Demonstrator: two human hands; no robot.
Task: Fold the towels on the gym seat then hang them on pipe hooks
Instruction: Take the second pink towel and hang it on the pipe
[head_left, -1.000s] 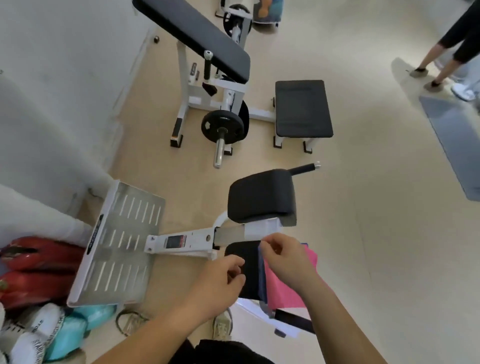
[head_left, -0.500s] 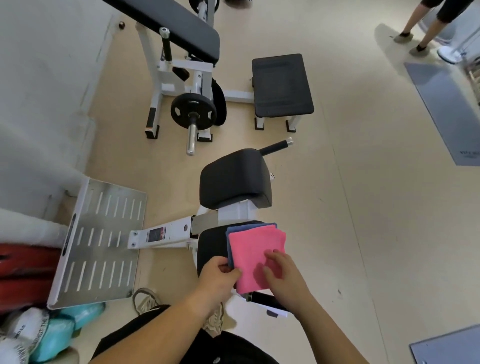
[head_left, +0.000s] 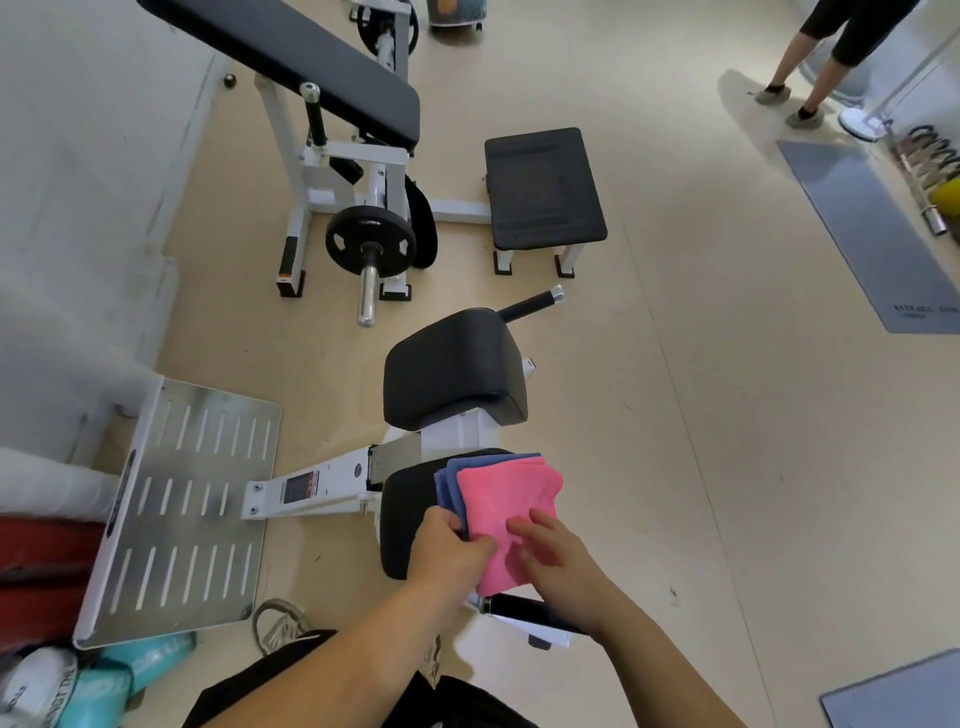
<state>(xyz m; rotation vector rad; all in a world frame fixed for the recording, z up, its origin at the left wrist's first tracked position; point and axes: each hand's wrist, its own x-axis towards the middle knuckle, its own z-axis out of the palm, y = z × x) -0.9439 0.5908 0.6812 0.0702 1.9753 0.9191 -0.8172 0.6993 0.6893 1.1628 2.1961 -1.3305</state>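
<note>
Two towels lay stacked on the black gym seat (head_left: 402, 519): a pink towel (head_left: 506, 499) on top and a blue towel (head_left: 448, 486) beneath it, showing along the left and far edges. Our left hand (head_left: 449, 553) had its fingers curled at the near-left corner of the pink towel, thumb on top, pinching it. Whether the blue layer was caught too, we could not tell. Our right hand (head_left: 563, 564) rested on the pink towel's near half, its fingers (head_left: 524, 530) fairly straight, pressing down and holding nothing.

We judged both cloths light, soft and limp, probably clinging a little to each other and sliding easily on the smooth pad. A single pinch would let them droop and unfold. We reckoned the best hold was at two corners or along a folded edge, with a flat palm to set each crease.
</note>
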